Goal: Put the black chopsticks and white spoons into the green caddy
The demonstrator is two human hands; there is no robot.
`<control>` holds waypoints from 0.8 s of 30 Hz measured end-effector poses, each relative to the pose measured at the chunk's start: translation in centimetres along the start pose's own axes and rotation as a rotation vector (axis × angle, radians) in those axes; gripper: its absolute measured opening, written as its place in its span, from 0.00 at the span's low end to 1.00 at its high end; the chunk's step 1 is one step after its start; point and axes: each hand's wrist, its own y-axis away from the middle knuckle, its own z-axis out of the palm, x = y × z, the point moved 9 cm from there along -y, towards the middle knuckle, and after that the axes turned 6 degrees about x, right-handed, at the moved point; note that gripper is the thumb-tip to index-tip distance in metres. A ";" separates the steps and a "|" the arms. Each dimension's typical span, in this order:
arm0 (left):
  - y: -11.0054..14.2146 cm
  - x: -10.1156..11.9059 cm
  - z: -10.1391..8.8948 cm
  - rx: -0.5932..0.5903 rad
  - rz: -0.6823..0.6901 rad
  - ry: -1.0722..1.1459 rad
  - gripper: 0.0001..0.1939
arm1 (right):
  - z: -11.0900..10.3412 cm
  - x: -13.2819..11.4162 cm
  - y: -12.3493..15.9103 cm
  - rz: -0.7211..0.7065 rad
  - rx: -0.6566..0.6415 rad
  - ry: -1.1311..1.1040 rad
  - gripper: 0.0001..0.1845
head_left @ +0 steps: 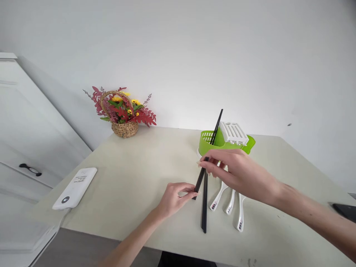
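Right of your left hand lie straight black chopsticks, then slim white plastic utensils, while a green perforated plastic rack stands beyond your right hand.

The left hand is curled in a pinch — the right hand, also pinching, is beyond it, rightward.

Soft, fairly bright light spreads over the table and is strongest on the middle of the wall, which fades to grey toward the upper corners, while the floor is dim. Shadows are faint and soft-edged, one lying on the wall beside the cabinet, whose lines lean and stretch near the left edge. The held chopsticks look fairly crisp, but print on the white handles is unreadably small.
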 end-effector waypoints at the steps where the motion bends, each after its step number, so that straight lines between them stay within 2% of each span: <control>1: -0.2 -0.1 0.1 -0.016 0.007 -0.004 0.12 | -0.1 0.2 -0.1 0.017 0.009 0.005 0.18; 4: -1.7 -0.3 -0.1 -0.066 0.040 -0.047 0.14 | -1.7 0.8 -0.6 0.037 0.040 0.022 0.17; 6: -3.2 -0.6 -1.0 -0.043 0.064 -0.072 0.17 | -4.6 1.4 -1.3 0.052 0.108 0.045 0.17; 10: -6.0 -2.4 -4.5 0.170 0.016 0.003 0.23 | -13.5 2.4 -3.0 0.091 0.446 0.152 0.17; 12: -6.5 -3.7 -5.8 0.247 -0.044 0.049 0.25 | -15.8 3.2 -4.2 0.115 0.512 0.196 0.17; 13: -6.6 -4.2 -6.1 0.264 -0.068 0.061 0.25 | -16.1 3.8 -5.0 0.129 0.514 0.205 0.17; 16: -6.1 -4.8 -6.1 0.247 -0.103 0.057 0.27 | -14.6 6.6 -7.2 0.174 0.445 0.193 0.17; 22: -5.5 -4.1 -5.4 0.188 -0.103 0.000 0.26 | -7.3 14.0 -10.6 0.307 0.169 0.178 0.19; 24: -5.5 -4.0 -5.3 0.182 -0.102 -0.002 0.26 | -5.5 16.0 -11.3 0.336 0.099 0.159 0.20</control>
